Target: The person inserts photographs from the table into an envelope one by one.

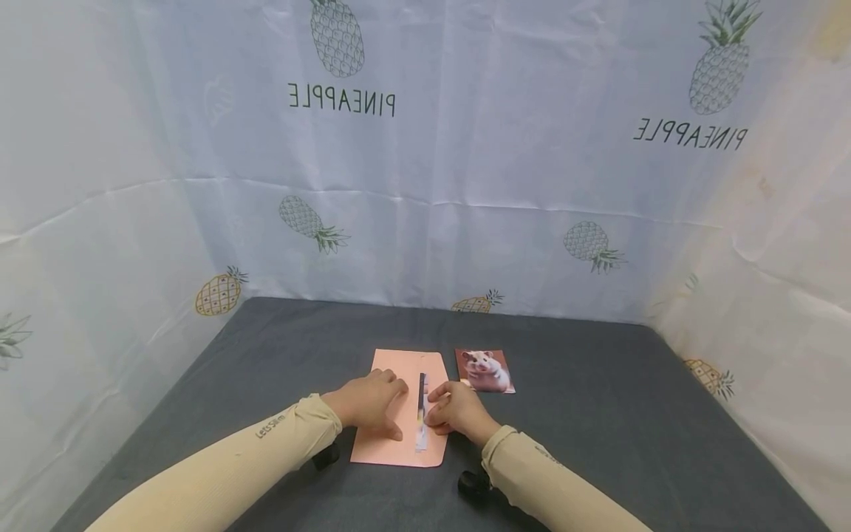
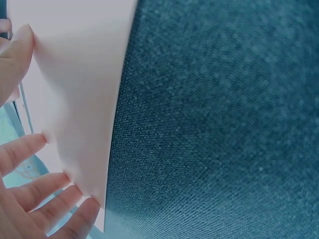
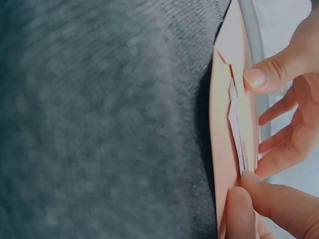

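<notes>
A pink envelope (image 1: 385, 362) lies on the dark cloth, with its flap unfolded to the right. From its opening shows a narrow strip of a printed picture card (image 1: 422, 414); the rest of the card is hidden inside. My left hand (image 1: 372, 403) rests on the envelope's left part, fingers spread, and the fingertips (image 2: 37, 144) press its surface. On the right side, my right hand (image 1: 460, 412) has curled fingers and pinches the card's exposed edge, as the right wrist view shows close up. The envelope's mouth (image 3: 232, 114) gapes slightly along the card.
A hamster picture (image 1: 487, 371) lies on the dark cloth (image 1: 585, 414), just right of the envelope and beyond my right hand. White curtains (image 1: 432, 148) with pineapple prints enclose the back and sides.
</notes>
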